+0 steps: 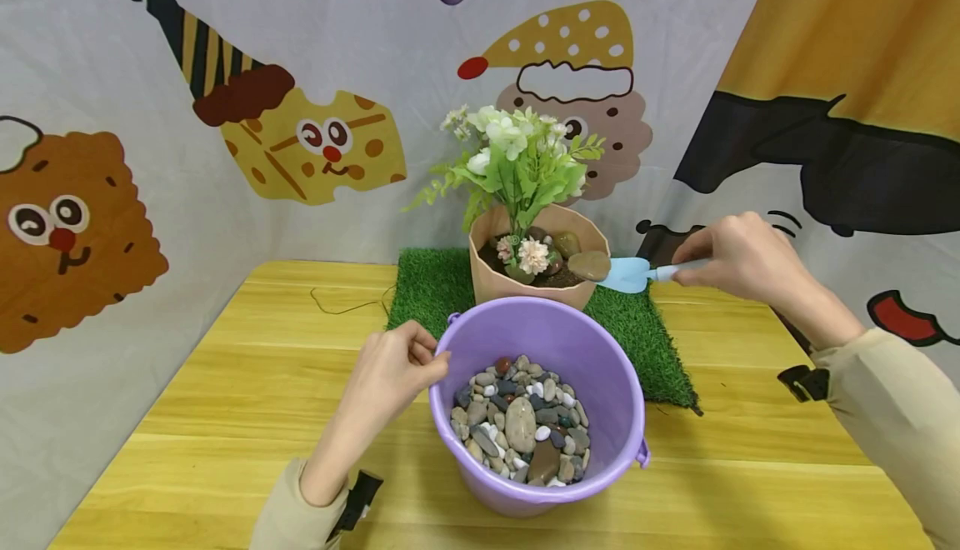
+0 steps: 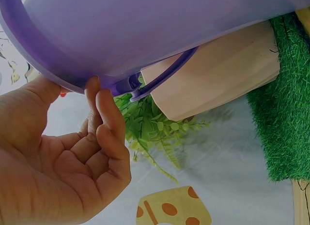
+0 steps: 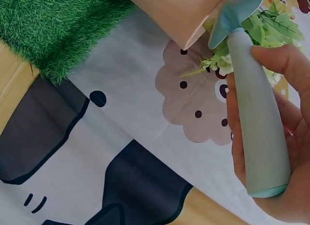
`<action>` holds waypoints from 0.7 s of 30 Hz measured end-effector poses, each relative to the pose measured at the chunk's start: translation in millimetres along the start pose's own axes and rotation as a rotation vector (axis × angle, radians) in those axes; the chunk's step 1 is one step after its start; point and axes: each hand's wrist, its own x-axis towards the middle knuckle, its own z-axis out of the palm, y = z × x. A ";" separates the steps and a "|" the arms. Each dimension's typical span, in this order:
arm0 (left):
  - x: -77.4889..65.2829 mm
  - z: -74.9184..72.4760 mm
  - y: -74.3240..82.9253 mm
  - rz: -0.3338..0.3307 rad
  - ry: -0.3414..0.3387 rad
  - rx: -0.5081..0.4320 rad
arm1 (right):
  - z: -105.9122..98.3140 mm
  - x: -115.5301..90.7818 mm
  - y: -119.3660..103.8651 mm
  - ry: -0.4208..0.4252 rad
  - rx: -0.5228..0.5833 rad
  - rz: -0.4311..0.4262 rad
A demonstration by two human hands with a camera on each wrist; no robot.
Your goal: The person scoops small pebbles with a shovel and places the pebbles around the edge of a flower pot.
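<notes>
My right hand (image 1: 750, 258) grips the pale handle of a small light-blue trowel (image 1: 628, 275). On the trowel's blade lies a brown oval stone (image 1: 589, 266), over the right rim of a peach-coloured flower pot (image 1: 491, 283). White flowers (image 1: 507, 135) with green leaves rise from the pot, and several stones rest on the soil inside. In front stands a purple bucket (image 1: 615, 358) partly filled with mixed pebbles (image 1: 520, 425). My left hand (image 1: 393, 371) pinches its left rim between thumb and fingertips; the left wrist view shows this near the bucket's handle joint (image 2: 127, 84).
Green artificial turf (image 1: 427, 283) lies under the pot, on a yellow wooden table (image 1: 262, 392). A thin dark wire (image 1: 341, 310) lies left of the turf. Behind hangs a white cloth (image 1: 337, 25) printed with cartoon figures.
</notes>
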 end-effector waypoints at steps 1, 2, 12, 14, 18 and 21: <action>0.0 -0.1 0.0 0.000 0.000 0.000 | -0.9 0.5 -0.6 -0.003 -0.008 0.003; 0.0 -0.1 0.0 -0.001 -0.001 0.000 | -1.8 1.1 -1.2 -0.007 -0.014 0.006; 0.2 -0.4 -0.2 -0.001 -0.003 -0.006 | -13.2 9.2 -12.9 -0.043 -0.088 0.024; 0.2 -0.4 -0.2 0.000 -0.004 -0.003 | -14.9 11.0 -15.6 -0.048 -0.091 0.033; 0.2 -0.4 -0.2 0.001 -0.006 0.001 | -17.1 13.2 -19.5 -0.061 -0.100 0.062; 0.6 -0.3 -0.2 0.001 -0.006 0.001 | -17.5 14.0 -20.6 -0.071 -0.102 0.083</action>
